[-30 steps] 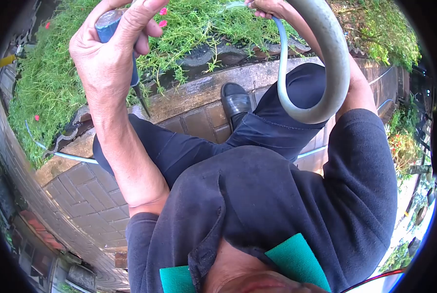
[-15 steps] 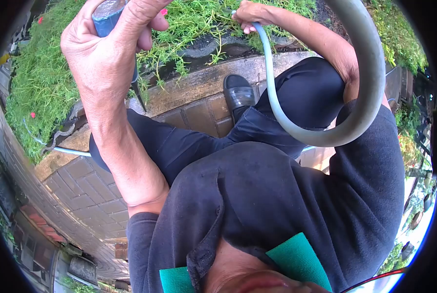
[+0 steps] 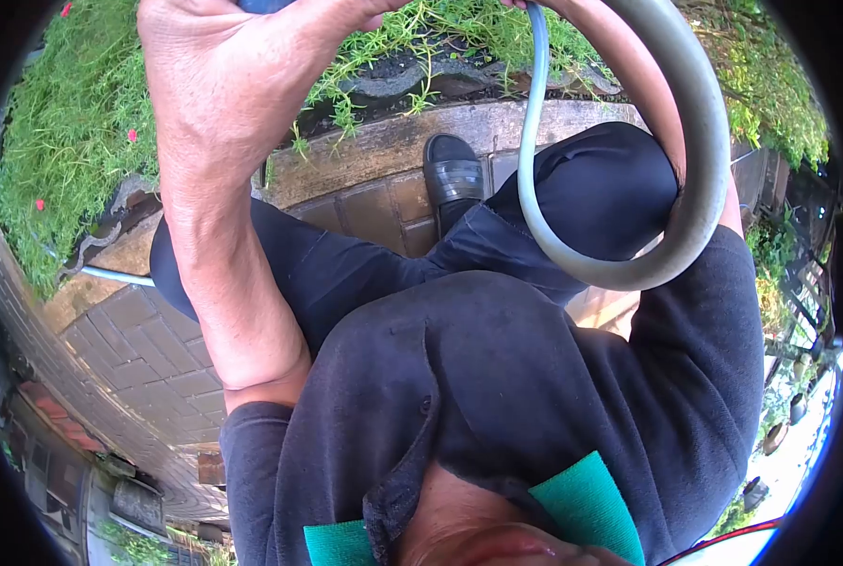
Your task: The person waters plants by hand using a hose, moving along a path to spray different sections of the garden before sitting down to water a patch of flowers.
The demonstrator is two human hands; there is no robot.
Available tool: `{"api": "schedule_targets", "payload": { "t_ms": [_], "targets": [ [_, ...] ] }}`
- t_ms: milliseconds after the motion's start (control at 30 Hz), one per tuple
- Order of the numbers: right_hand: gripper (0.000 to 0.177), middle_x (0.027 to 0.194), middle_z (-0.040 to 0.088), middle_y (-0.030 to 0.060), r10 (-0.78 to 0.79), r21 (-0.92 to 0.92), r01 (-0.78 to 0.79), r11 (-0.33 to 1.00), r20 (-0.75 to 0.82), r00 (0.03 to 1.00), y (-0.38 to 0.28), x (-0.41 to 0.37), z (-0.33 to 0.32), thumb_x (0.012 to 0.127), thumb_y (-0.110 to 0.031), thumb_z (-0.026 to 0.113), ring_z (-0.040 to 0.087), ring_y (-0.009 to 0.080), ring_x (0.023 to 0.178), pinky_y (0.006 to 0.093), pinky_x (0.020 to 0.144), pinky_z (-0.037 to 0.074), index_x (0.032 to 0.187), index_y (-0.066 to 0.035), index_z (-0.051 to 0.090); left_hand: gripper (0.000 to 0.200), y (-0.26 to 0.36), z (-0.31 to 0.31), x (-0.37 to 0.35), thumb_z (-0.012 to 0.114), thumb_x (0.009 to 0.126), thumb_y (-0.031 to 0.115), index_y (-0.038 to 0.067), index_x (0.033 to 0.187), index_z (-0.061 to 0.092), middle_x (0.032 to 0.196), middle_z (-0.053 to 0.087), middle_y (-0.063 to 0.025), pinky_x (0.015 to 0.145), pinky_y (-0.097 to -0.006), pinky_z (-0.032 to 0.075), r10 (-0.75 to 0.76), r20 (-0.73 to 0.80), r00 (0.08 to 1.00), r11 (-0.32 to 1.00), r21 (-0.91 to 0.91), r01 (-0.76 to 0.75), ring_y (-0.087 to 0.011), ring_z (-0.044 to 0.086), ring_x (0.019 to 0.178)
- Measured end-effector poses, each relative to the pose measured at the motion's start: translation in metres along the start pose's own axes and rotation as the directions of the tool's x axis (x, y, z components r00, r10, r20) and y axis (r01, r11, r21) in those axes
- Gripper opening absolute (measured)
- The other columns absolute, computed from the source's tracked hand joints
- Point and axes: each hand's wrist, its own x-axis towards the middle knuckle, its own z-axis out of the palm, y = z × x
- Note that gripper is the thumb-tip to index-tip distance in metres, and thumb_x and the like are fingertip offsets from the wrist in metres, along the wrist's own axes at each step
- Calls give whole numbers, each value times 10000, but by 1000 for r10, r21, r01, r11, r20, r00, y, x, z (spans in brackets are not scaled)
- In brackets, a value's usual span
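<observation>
My left hand is raised close to the camera, its fingers closed around a blue-handled tool. Only a sliver of the blue handle shows at the top edge; the dark pointed tip is out of sight. Farther out, my right hand is almost wholly cut off by the top edge, with fingertips just showing at a pale blue-grey hose. The hose loops down over my right knee and swings up thick and near the camera. Low green plants grow beneath both hands.
A scalloped edging and a concrete kerb border the plants. Brick paving lies at the left, where another length of hose runs by my knee. My sandalled foot rests near the kerb.
Both hands have shifted up in view. My left hand looks larger and closer, hiding the tool's tip; my right hand has mostly left the top of the frame.
</observation>
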Motion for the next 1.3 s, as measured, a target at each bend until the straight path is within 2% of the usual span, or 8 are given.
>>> {"api": "schedule_targets", "payload": {
  "t_ms": [100,200,367,467,633,733,1167,1300],
  "targets": [
    [106,591,601,98,-10,36,9,999,10,1000,-3,-11,10,797,-92,616,547,166,463,295,436,443,756,1,644,294,1,1,-1,811,736,113,-30,956,678,721,697,-87,513,-170,468,17,41,999,1000,8,-17,-81,645,611],
    [103,597,604,99,-17,51,17,999,0,1000,-5,-12,13,796,-90,618,551,165,465,293,435,444,762,4,644,291,2,7,-2,812,735,106,-32,954,679,722,699,-91,515,-170,471,-44,9,999,998,-47,45,-84,649,615],
    [99,606,611,100,-10,101,8,995,16,1000,0,-24,7,793,-86,622,556,163,469,290,434,447,771,8,644,283,12,9,-4,807,741,101,-36,952,679,728,702,-91,525,-180,478,-10,76,997,999,51,6,-85,651,624],
    [97,611,615,101,-5,115,3,993,22,1000,2,-29,11,792,-83,624,560,162,471,288,434,449,777,11,644,278,0,10,-2,804,746,103,-38,951,679,728,702,-89,525,-185,480,-16,81,997,1000,-8,17,-84,651,626],
    [95,620,621,103,-28,110,26,994,20,999,-4,-23,18,789,-79,628,565,160,475,285,433,452,787,15,644,264,11,12,-4,793,757,91,-42,952,675,742,705,-94,548,-190,493,30,90,996,994,103,-39,-93,659,640],
    [95,626,625,104,-52,111,51,993,8,999,-10,-18,24,788,-76,630,569,159,477,283,433,454,792,18,644,261,3,15,-4,791,759,86,-45,952,674,749,706,-96,565,-191,497,-36,16,999,999,-38,36,-96,658,644],
    [101,649,641,107,-78,173,72,982,27,997,-14,-13,30,781,-65,640,583,154,487,275,431,461,817,29,645,265,-7,8,-4,801,751,94,-40,943,677,737,702,-97,543,-192,493,26,73,997,999,42,-29,-98,657,625],
    [105,656,646,109,-52,236,45,971,19,998,0,-24,16,779,-62,643,588,152,490,273,430,464,825,32,645,272,-3,15,-6,797,751,78,-49,953,664,734,701,-112,548,-199,501,-4,45,999,999,-41,5,-112,672,646]
  ]
}}
